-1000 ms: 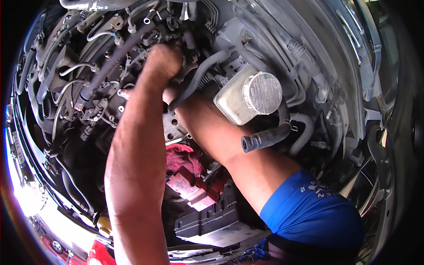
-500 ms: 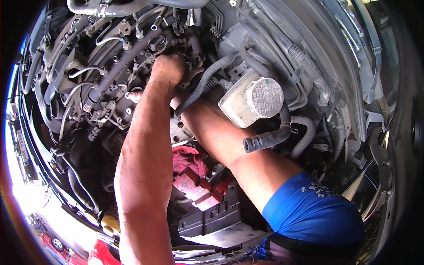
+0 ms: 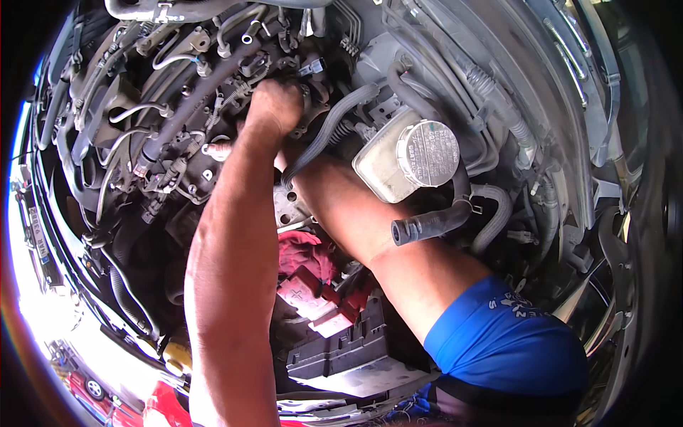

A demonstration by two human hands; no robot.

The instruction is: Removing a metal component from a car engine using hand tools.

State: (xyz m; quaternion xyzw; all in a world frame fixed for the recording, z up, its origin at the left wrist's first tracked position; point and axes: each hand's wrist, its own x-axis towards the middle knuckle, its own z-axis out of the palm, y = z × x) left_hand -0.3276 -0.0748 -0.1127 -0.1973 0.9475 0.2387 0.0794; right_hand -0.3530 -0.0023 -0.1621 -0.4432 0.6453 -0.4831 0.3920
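Observation:
My left hand (image 3: pixel 276 107) is closed in a fist, knuckles up, deep among the engine parts near the top centre. Whatever its fingers grip is hidden beneath it. Just past the fist is a small grey plug connector (image 3: pixel 311 67). My right arm passes beneath my left forearm. Most of my right hand (image 3: pixel 215 150) is hidden there; only what looks like a fingertip shows left of the left wrist, against the engine. A ribbed grey hose (image 3: pixel 334 122) curves over my right forearm.
A white fluid reservoir (image 3: pixel 388 171) with a round cap stands to the right, beside an open-ended black hose (image 3: pixel 427 226). Metal fuel lines and wiring (image 3: pixel 139 110) crowd the left. A red cloth (image 3: pixel 307 255), a red terminal cover (image 3: pixel 309 293) and a black box (image 3: pixel 341 349) lie nearer me.
My left fist has shifted slightly to the right and its wrist has turned a little. The plug connector past it shows more plainly. My right arm is almost unmoved.

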